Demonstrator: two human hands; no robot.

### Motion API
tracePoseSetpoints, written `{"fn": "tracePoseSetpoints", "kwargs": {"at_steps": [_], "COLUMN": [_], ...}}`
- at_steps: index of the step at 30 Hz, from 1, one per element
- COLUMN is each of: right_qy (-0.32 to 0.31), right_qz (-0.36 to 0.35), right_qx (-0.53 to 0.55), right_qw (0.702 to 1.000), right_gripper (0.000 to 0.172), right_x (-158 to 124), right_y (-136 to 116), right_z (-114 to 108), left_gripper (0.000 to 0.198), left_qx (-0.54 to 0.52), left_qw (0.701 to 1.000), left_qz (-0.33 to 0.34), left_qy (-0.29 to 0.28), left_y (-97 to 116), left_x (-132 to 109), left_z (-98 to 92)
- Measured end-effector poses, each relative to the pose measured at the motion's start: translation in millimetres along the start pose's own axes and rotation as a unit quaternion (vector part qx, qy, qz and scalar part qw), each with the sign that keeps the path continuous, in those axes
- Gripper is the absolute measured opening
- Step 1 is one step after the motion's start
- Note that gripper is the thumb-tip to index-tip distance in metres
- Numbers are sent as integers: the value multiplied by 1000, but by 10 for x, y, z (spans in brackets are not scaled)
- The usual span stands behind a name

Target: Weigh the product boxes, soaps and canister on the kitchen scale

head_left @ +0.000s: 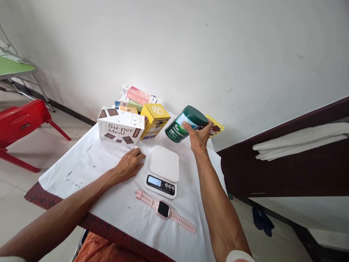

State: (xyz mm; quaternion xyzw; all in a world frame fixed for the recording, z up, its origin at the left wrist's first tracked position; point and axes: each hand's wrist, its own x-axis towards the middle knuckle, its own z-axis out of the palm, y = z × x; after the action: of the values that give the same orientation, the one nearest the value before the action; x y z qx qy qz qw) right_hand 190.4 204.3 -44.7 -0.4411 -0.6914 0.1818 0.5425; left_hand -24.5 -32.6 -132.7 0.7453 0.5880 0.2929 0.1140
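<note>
The can (182, 128) is gripped by the fingers of the right hand (201, 135), tilted beyond the scale (164, 163); those of the left hand (131, 162) are half open on the bench (120, 214); the can is best levelled before any lowering

Left hand (130, 162) palm down, loosely curled; right hand (201, 137) raised, gripping.

One scale (164, 163) – one watch (163, 209) in front of it, one tub (177, 127), one packet (217, 125) and at least five boxes (121, 123) beyond it.
</note>
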Motion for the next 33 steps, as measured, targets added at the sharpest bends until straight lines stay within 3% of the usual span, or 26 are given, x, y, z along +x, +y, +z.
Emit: {"fn": "tracePoseSetpoints", "kwargs": {"at_steps": [3, 9, 12, 15, 20, 24, 26, 30, 33], "right_qy": [28, -19, -47, -80, -149, -55, 5, 9, -38], "right_qz": [47, 71, 69, 69, 63, -24, -32, 92, 178], "right_qx": [11, 33, 45, 65, 49, -60, -146, -252, -246], "right_qw": [998, 997, 995, 992, 986, 996, 989, 963, 952], "right_gripper": [91, 90, 89, 89, 107, 102, 105, 119, 90], "right_x": [220, 443, 453, 440, 411, 532, 663, 937, 1024], "right_y": [117, 128, 128, 178, 324, 467, 577, 811, 909], "right_z": [376, 982, 1126, 1126, 738, 127, -200, -718, -913], "left_gripper": [23, 24, 24, 25, 26, 26, 25, 24, 23], "left_qx": [-4, -26, -33, -35, -31, -28, -25, -18, -19], "left_qw": [1000, 1000, 999, 999, 999, 999, 999, 998, 999], "left_qz": [-6, -10, -5, 5, 6, 12, 18, 21, 13], "left_qy": [1, 10, 17, 32, 32, 38, 45, 53, 46], "left_y": [4, 19, 20, 5, -18, -22, -27, -37, -37], "left_x": [5, 37, 51, 63, 63, 59, 63, 70, 75], "left_z": [3, -16, -24, -17, -1, -1, 4, 21, 19]}}
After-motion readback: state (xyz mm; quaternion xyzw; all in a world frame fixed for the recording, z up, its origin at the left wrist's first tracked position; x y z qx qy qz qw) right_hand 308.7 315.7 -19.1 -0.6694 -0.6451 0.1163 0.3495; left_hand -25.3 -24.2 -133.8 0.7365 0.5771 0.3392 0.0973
